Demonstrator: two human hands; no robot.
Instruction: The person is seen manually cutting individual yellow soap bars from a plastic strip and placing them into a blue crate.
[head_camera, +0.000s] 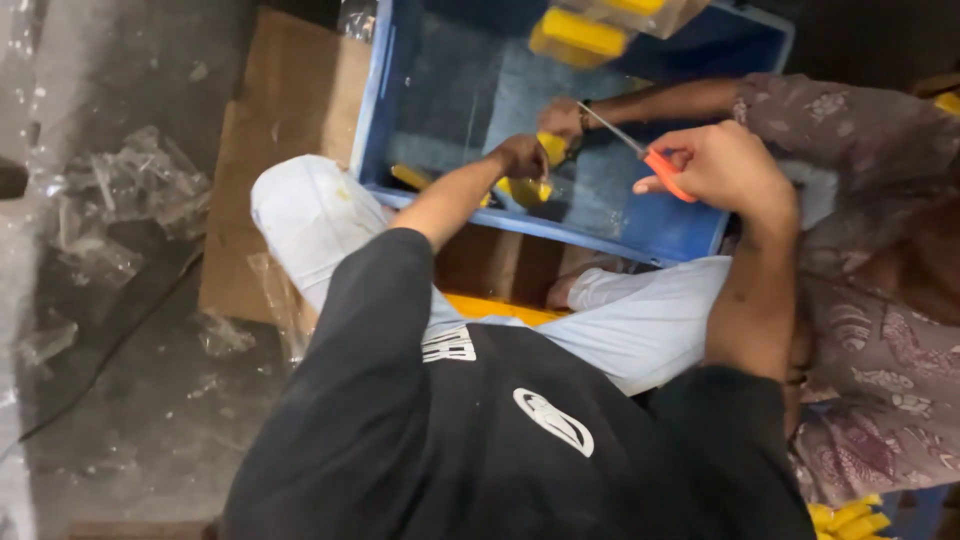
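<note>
My left hand (520, 156) reaches into a blue plastic crate (378, 100) and grips a yellow part in clear wrap (527, 190). My right hand (728, 165) holds orange-handled scissors (662, 170), whose blades point left toward the yellow part. A co-worker's hand (561, 117), coming from a patterned sleeve on the right, touches the same yellow part from the far side. I sit cross-legged in a black shirt and light trousers, with the crate in front of my knees.
More yellow parts in clear bags (580, 35) lie at the crate's far end. Flat cardboard (290, 100) lies under me and the crate. Scraps of clear plastic wrap (130, 190) litter the grey floor at left. Several yellow parts (848, 518) sit at bottom right.
</note>
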